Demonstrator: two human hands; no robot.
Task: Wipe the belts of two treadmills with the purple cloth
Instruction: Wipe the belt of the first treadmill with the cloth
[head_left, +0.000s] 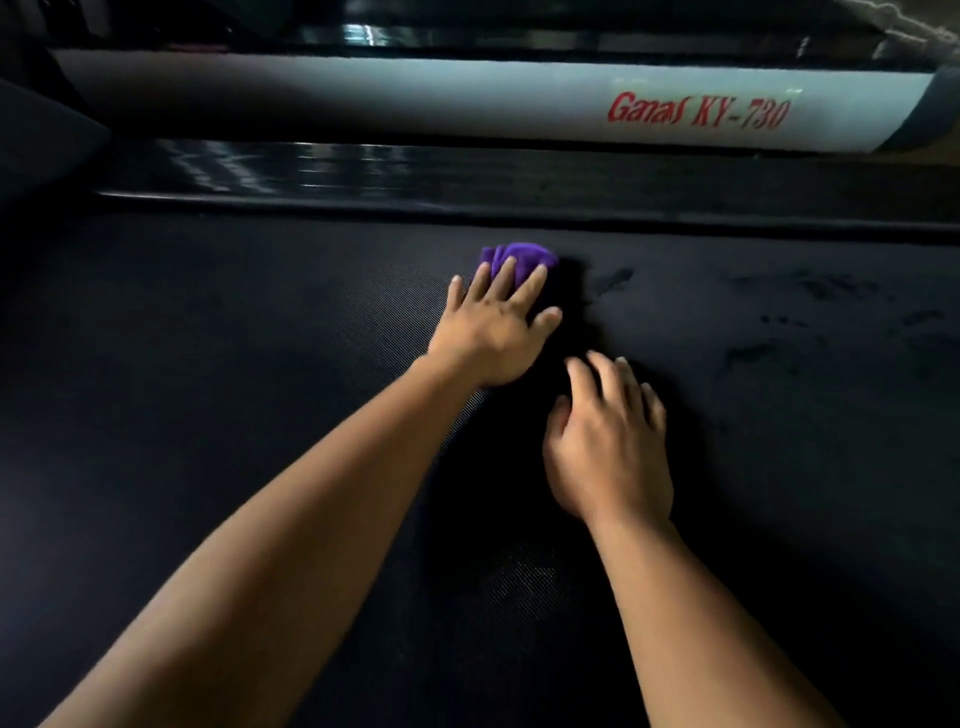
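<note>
The right hand (608, 447) is seen nearest, over the dark treadmill belt (208, 364), with its fingers (613, 382) loosely bent and nothing gripped. Just beyond, the purple cloth (519, 258) is pressed onto the belt by the left hand (493, 327), whose fingers are straight and spread. Farthest, a white side rail (415, 98) is lettered in red.
</note>
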